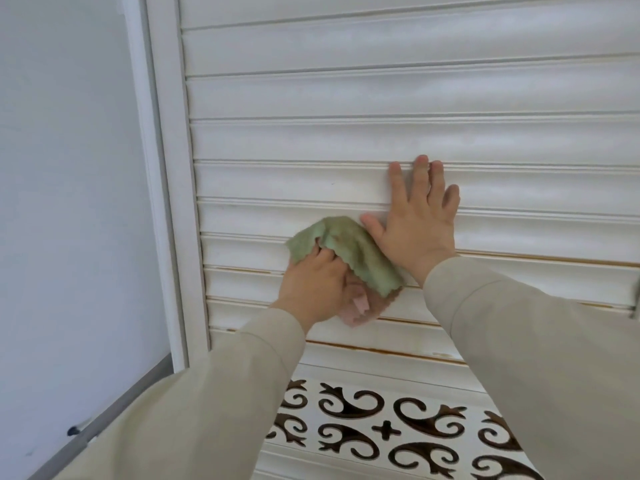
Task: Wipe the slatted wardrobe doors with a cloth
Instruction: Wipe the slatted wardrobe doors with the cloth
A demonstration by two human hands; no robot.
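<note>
We press our left hand [313, 282] against the white slatted wooden wardrobe door [346, 140], fingers curled closed around a bunched green and pink cloth [349, 251] that sits flat on the slats just left of the door's middle. Our right hand [415, 223] lies open and empty, palm and spread fingers flat on the slats just right of the cloth, its thumb almost touching the green fold. Both arms wear beige sleeves [519, 341]. We judge the wipe is under way with many slats above untouched. The cloth is crumpled rather than spread, so it could ride over the ridges and miss the grooves where brown wear shows, near the lower slats. A loose pink corner hangs below our left hand and could snag on a slat lip. Leaning on the right palm could flex a thin slat, or push the door inward. The brown scrollwork cut-out panel [381, 427] below might catch the cloth.
</note>
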